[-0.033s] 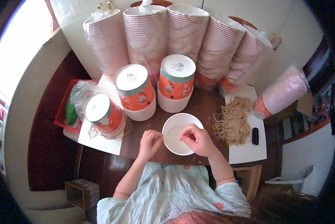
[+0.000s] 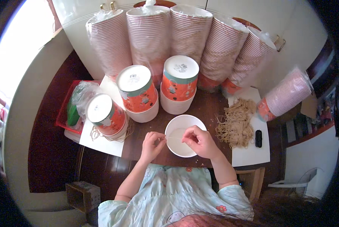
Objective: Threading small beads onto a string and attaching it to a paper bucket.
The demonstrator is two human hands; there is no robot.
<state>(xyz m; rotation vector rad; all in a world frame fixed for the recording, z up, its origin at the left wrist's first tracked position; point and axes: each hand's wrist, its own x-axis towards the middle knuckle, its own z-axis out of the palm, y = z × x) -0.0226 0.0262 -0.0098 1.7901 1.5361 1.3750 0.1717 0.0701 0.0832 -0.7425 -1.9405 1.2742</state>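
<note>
A thin pale strand (image 2: 174, 137) is stretched between my two hands, above a white paper tub (image 2: 177, 126) that stands mouth up at the table's front edge. My left hand (image 2: 153, 146) pinches one end beside the tub's left rim. Over the right part of the mouth, my right hand (image 2: 202, 143) is closed in a pinch on the other end. The strand is too fine to show its material. My right hand hides part of the tub's rim.
Upside-down orange printed tubs (image 2: 180, 85) stand beyond my hands, with tall bagged tub stacks (image 2: 148, 39) behind. At right, a heap of tan rubber bands or string (image 2: 236, 123) lies beside a black object (image 2: 258, 138) on white card (image 2: 260, 153). A red basket (image 2: 61, 117) sits left.
</note>
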